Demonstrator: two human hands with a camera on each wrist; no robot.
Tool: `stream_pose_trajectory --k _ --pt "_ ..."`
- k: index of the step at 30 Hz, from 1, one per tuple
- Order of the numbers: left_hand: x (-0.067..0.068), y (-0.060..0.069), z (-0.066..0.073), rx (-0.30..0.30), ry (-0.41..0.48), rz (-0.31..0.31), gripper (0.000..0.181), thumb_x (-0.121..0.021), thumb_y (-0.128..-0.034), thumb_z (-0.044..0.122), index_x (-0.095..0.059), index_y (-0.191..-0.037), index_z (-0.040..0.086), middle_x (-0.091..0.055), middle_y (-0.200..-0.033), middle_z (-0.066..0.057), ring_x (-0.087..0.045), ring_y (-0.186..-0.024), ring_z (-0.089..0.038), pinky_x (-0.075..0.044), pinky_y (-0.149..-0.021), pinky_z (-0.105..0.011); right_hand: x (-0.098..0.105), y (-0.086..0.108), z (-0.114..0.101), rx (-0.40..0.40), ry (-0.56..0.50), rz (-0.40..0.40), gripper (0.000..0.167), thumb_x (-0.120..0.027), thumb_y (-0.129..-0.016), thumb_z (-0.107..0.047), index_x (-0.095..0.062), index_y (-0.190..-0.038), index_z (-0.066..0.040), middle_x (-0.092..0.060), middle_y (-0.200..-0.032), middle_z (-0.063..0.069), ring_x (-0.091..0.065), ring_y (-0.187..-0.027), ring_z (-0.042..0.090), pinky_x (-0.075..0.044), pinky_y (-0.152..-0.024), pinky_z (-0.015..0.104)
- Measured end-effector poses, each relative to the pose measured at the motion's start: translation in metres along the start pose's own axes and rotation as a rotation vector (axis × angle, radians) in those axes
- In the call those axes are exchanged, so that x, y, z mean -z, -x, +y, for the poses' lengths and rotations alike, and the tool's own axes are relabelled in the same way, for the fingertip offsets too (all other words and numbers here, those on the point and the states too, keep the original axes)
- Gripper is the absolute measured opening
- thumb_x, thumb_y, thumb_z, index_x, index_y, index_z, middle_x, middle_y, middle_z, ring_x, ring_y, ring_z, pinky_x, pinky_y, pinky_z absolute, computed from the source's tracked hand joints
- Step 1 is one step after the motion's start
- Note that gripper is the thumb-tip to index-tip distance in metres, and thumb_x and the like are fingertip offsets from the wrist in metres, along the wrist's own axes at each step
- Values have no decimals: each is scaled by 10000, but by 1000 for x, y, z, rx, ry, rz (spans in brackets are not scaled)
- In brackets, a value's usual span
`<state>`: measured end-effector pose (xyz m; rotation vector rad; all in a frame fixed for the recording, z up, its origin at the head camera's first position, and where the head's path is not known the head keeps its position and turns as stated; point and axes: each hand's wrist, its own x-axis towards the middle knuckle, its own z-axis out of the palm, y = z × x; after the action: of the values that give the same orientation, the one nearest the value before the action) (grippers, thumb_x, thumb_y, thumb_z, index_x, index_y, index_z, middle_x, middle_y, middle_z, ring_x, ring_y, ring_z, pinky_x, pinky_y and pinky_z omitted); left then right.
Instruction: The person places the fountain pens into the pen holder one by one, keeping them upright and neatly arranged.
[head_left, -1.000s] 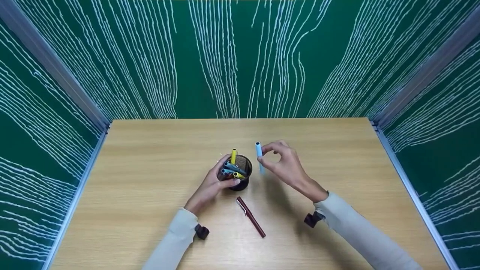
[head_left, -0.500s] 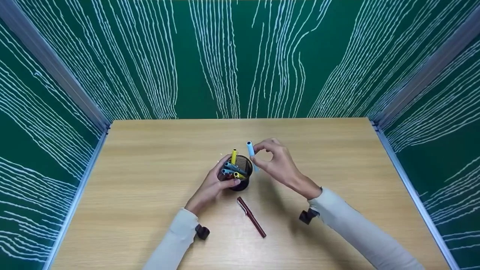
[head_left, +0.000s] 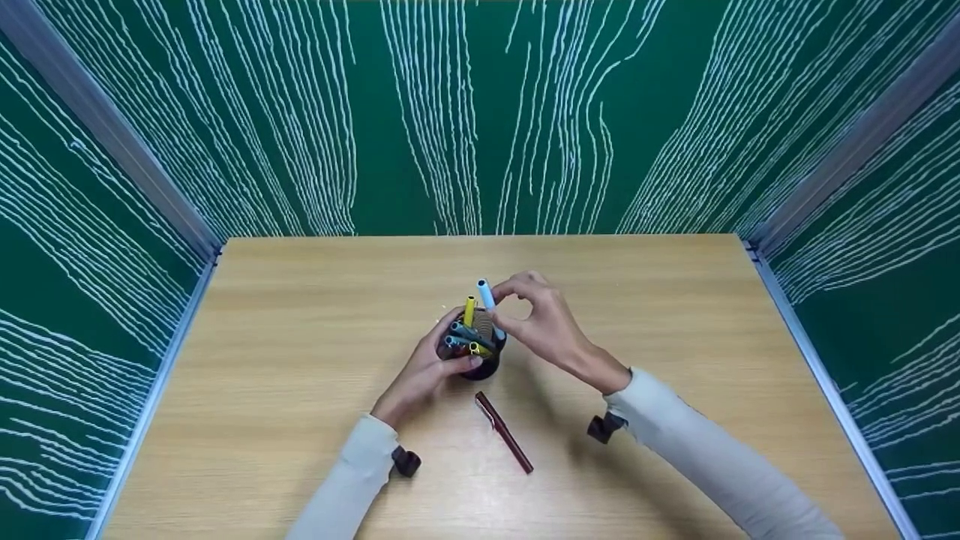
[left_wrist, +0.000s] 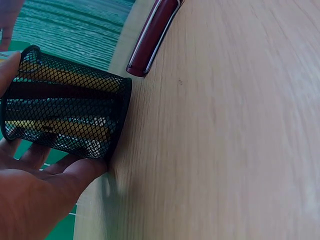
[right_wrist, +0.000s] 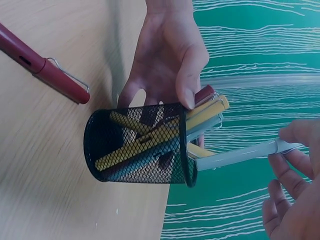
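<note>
My left hand [head_left: 424, 375] grips a black mesh pen holder [right_wrist: 145, 145] by its side, thumb near the rim. Inside it lean yellow pens [head_left: 469, 309], blue-teal pens [head_left: 465, 331] and a dark red one [right_wrist: 205, 93]. Between thumb and forefinger, my right hand [head_left: 547, 322] pinches a light blue pen [right_wrist: 235, 156] near its upper end. That pen's lower end is at the holder's right rim; whether it is inside I cannot tell. The holder stands on the wooden table.
Another dark red pen [head_left: 504, 433] with a wire clip lies on the table [head_left: 300, 322] in front of the holder. Green walls [head_left: 420, 112] with white wavy lines enclose the back and sides of the table.
My right hand has moved left with the light blue pen, from beside the holder to its rim. The pen now tilts more. My left hand and the holder have stayed put.
</note>
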<state>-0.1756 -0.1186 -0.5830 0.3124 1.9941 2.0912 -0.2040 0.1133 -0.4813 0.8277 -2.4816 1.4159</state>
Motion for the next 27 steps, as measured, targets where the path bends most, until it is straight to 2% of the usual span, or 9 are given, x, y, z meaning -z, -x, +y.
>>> stream_pose_trajectory --k 6,13,27 --pt "0 0 -1 -12 -5 -4 916 -856 -932 88 -386 -1715 156 -525 -1625 -146 -502 -1487 -309 -314 -1293 -509 -11 4 4 61 -11 -16 151 -832 -953 -58 -818 -1104 -59 -763 -1065 51 -588 -1094 237 -489 -986 438" --pt "0 0 -1 4 -27 17 931 -857 -922 88 -386 -1720 180 -507 -1651 -145 -495 -1506 -318 -319 -1298 -496 -23 10 15 128 15 -24 165 -862 -930 -52 -823 -1090 -70 -750 -999 42 -577 -1072 244 -473 -962 426" --pt "-1 -1 0 -27 -24 7 918 -846 -939 84 -368 -1722 125 -530 -1634 -158 -517 -1485 -310 -373 -1263 -453 -31 15 26 114 66 -56 222 -873 -916 -30 -831 -1132 -59 -759 -1019 82 -581 -1081 261 -498 -947 431"
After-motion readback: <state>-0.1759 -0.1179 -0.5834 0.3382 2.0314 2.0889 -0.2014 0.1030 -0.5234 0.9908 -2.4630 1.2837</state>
